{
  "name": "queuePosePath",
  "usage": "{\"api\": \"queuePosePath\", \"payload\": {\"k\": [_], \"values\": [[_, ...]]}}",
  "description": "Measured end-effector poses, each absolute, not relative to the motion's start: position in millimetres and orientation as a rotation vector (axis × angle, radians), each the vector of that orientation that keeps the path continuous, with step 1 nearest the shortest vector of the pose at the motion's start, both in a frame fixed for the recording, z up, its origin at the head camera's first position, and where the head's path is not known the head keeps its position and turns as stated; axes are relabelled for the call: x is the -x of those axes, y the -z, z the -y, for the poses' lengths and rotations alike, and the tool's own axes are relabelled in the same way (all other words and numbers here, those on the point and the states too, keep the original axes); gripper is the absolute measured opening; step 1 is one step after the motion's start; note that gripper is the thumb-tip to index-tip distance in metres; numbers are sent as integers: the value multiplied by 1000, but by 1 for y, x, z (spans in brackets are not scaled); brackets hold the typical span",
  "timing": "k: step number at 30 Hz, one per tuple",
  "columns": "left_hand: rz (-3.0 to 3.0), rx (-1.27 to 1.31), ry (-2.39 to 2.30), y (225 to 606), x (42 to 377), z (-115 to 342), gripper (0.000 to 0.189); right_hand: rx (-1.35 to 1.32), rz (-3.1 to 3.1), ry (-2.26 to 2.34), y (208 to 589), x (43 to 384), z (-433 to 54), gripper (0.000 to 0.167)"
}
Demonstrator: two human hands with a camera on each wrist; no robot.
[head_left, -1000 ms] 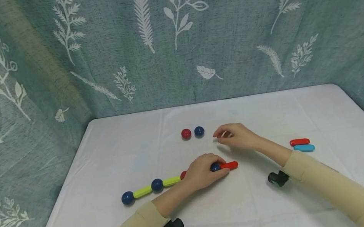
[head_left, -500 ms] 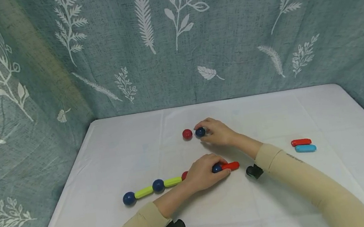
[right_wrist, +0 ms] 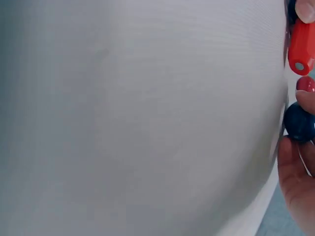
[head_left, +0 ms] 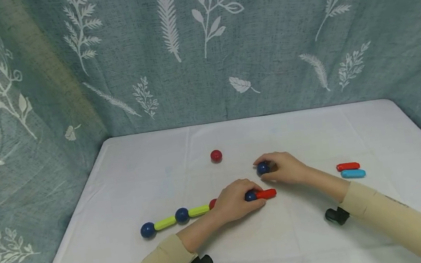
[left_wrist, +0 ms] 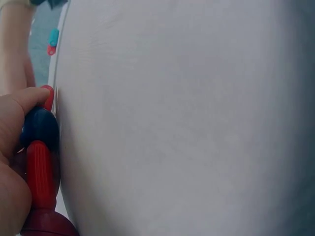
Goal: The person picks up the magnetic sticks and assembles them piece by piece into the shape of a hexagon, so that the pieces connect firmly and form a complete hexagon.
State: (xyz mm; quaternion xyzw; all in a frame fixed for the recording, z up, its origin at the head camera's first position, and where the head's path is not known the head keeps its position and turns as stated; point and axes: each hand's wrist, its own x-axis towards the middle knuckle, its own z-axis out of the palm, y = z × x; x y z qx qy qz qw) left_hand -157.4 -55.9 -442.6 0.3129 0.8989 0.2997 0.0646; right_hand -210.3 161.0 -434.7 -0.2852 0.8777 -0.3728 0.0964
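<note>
A chain of balls and rods lies on the white cloth, with dark blue balls [head_left: 148,230], yellow-green rods [head_left: 198,210], a red ball [head_left: 213,203] partly hidden, and a red rod [head_left: 266,193] at its right end. My left hand [head_left: 236,199] grips this ball-and-rod chain near that end, fingers around a blue ball [left_wrist: 40,129] and a red rod [left_wrist: 39,174]. Between thumb and fingers, my right hand [head_left: 285,168] pinches a loose dark blue ball [right_wrist: 299,122]. This ball is just behind the end rod and apart from it; a round metal tip shows on that rod's end [right_wrist: 301,46].
One red ball [head_left: 216,156] sits alone toward the back. To the right, a red rod [head_left: 348,166] and a light blue rod [head_left: 353,174] lie side by side. A patterned grey-green curtain [head_left: 203,83] hangs behind the table [head_left: 149,158].
My right hand went left and back to the loose blue ball, took hold of it beside the red ball, and brought it right and nearer. My left hand has stayed on the chain.
</note>
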Motion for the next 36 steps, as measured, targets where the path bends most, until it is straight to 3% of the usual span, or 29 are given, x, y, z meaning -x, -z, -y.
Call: {"api": "queuePosePath", "payload": {"k": [6,15,24,29,36], "values": [[-2668,-873,-1023,442,160,55,24,890,-2504,1226,441,189,-193,38],[-2661,-847,-1060,442,163,55,25,796,-2419,1281,440,174,-199,40],[-2715,-918,-953,444,162,55,24,956,-2532,1167,442,171,-190,28],[-2792,-951,-756,437,159,62,35,1060,-2644,1064,442,171,-182,19],[-2897,-768,-605,426,160,101,37,872,-2760,1005,438,182,-192,19]]}}
